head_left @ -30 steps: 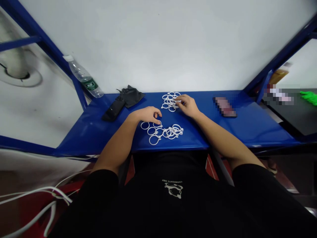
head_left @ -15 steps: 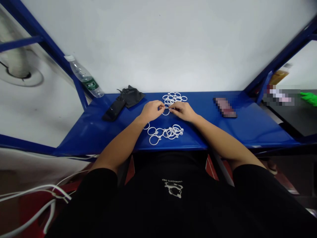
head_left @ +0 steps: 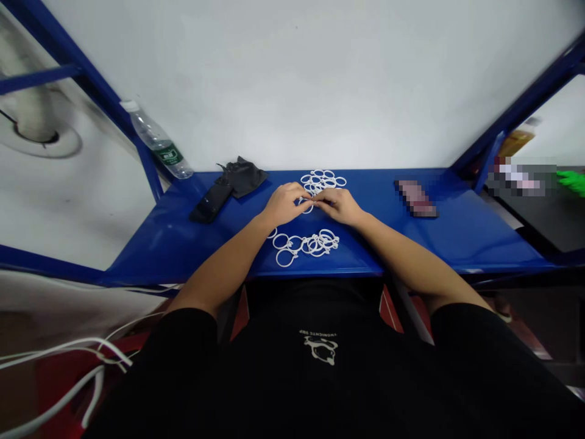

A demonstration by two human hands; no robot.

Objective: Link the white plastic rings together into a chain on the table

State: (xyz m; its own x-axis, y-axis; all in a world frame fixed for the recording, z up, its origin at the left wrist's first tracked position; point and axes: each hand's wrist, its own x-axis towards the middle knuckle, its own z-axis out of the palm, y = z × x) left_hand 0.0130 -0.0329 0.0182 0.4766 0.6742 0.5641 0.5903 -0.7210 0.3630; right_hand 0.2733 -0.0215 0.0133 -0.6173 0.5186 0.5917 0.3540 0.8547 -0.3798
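Both my hands meet over the middle of the blue table, pinching one white plastic ring (head_left: 306, 212) between them. My left hand (head_left: 285, 204) is closed, its thumb and fingertips at the ring's upper edge. Opposite it, my right hand (head_left: 339, 205) is closed too, fingertips touching those of the left; they partly hide the ring's top. Just beyond the hands lies a cluster of white rings (head_left: 328, 182). Nearer my body is a second group of several loose rings (head_left: 286, 266), some overlapping, with small knobs or clasps on their rims.
A black phone (head_left: 211, 203) and a crumpled black pouch (head_left: 244, 177) lie to the left. Behind them a plastic bottle (head_left: 167, 152) leans by the blue frame. At right lies a blurred-out, phone-shaped object (head_left: 415, 199). A white wall (head_left: 297, 85) backs the table (head_left: 361, 247).
My left hand has shifted slightly right, its fingers now reaching further over the ring. The fingertips of both hands have come together. The ring groups lie as before.
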